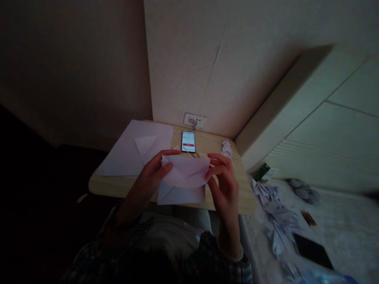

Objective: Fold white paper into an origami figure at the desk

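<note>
A creased sheet of white paper (185, 173) is held between my two hands above the front of the small wooden table. Its upper part is folded over and bulges toward me, while the lower part hangs flat with a diagonal crease. My left hand (154, 169) pinches the left end, thumb on the near side and fingers behind. At the right end, my right hand (223, 179) grips the folded edge between thumb and fingers. Just beyond the paper lies a phone (188, 141) with its screen lit.
A stack of white paper (124, 157) with a folded piece (145, 145) on it covers the left of the wooden table (112, 190). Folded paper (226, 147) sits at the back right. A wall socket (195, 120) is behind. The bed (349, 221) holds paper pieces and a dark tablet-like object (313, 250).
</note>
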`<state>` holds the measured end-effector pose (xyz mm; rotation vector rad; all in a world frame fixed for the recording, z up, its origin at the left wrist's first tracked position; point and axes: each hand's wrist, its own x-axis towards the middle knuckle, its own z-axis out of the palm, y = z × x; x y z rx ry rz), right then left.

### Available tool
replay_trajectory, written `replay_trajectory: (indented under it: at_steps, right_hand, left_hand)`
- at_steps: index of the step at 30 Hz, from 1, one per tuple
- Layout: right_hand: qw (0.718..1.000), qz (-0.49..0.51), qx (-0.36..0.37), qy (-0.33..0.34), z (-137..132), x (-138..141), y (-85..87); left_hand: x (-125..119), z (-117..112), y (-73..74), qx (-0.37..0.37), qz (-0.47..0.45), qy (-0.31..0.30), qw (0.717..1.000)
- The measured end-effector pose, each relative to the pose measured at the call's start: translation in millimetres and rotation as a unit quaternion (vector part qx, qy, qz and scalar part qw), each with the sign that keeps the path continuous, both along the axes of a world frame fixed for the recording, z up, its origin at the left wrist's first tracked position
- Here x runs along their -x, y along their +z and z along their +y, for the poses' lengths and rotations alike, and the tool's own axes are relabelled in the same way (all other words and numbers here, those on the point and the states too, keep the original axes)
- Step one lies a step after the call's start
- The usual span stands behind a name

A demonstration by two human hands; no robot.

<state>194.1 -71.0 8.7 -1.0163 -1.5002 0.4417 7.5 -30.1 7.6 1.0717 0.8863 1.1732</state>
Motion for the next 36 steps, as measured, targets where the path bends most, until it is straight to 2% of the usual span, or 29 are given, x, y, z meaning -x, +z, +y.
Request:
replay_trajectory:
  at_steps: [6,8,10,12,14,17,20,22,24,26,29,31,33,36]
  right_hand:
    - [0.998,0.051,0.022,-0.022,6,0,-6.5]
    - [0.997,0.059,0.038,-0.03,7,0,-8.3]
    - [0.998,0.033,0.051,-0.029,7,-1,-9.1]
    - [0.998,-0.028,0.056,-0.014,7,0,-8.7]
    - [0.994,-0.102,0.04,-0.005,7,1,-7.4]
    - [0.986,-0.155,-0.011,-0.064,6,3,-4.8]
    - [0.974,-0.148,-0.04,-0.166,6,4,-3.2]
    - [0.971,-0.135,-0.039,-0.192,5,5,-3.6]
    - [0.976,-0.12,-0.016,-0.179,5,7,-5.2]
    - [0.98,-0.117,0.013,-0.16,6,11,-6.9]
    - [0.978,-0.148,0.024,-0.142,7,16,-7.5]
    - [0.978,-0.167,0.019,-0.121,6,18,-6.5]
    - [0.981,-0.163,0.017,-0.1,5,17,-5.6]
    - [0.992,-0.089,0.027,-0.084,6,12,-5.7]
  left_hand:
    - [0,2,3.7,0.0,0.061,-0.031,0.998]
    - [1,3,3.5,-0.003,0.079,-0.082,0.994]
    - [1,4,0.4,0.0,0.085,-0.164,0.983]
    - [0,4,-4.2,-0.011,0.097,-0.225,0.969]
    - [-2,4,-8.1,-0.03,0.12,-0.245,0.962]
    - [-6,6,-9.5,-0.025,0.128,-0.206,0.97]
    - [-11,8,-6.9,-0.003,0.084,-0.09,0.992]
    - [-14,7,-5.1,-0.005,0.047,-0.022,0.999]
    - [-19,4,-4.0,0.0,0.011,0.014,1.0]
    - [-23,0,-4.1,0.014,-0.029,0.026,0.999]
    - [-26,-3,-5.9,0.03,-0.077,-0.018,0.996]
    - [-25,-4,-6.7,0.031,-0.076,-0.036,0.996]
    - [-23,-4,-5.6,0.039,-0.059,-0.016,0.997]
    - [-21,-5,-0.9,0.077,-0.061,0.016,0.995]
